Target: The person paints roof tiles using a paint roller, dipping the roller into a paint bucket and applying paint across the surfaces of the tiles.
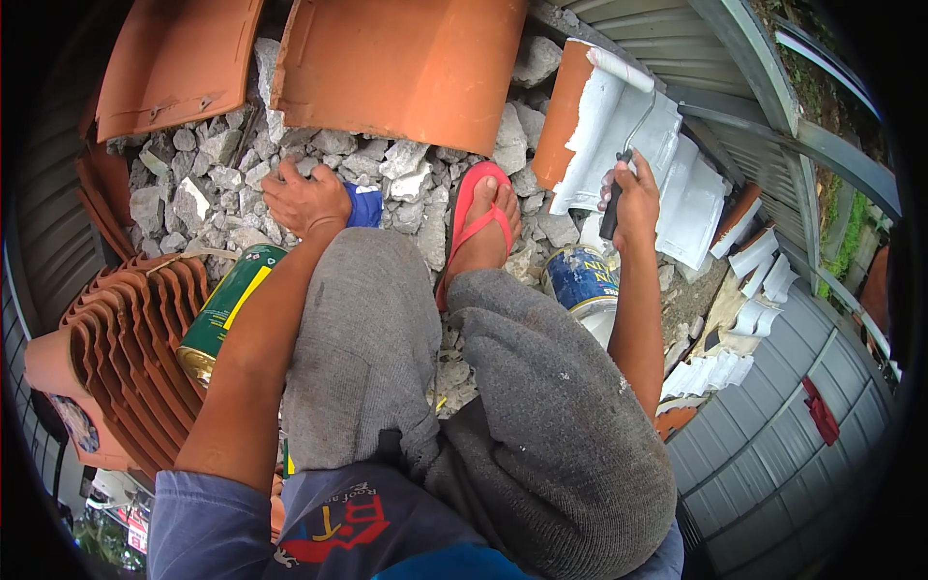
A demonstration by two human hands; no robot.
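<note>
Gray broken rubble (217, 193) covers the ground here, all jagged lumps. Over on the left, a stack of curved orange tiles (135, 338) leans in a close row, with a green tin (232, 300) just beside it. Down on the right, a dark red cloth (821, 411) lies on gray metal sheeting (764, 464), and green growth (848, 237) shows beyond a metal frame (746, 53).

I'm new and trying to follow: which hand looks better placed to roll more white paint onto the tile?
Probably the right hand: its grip is round the black roller handle, with the roller head at the partly white tile. The left hand is over the rubble, away from that tile.
</note>
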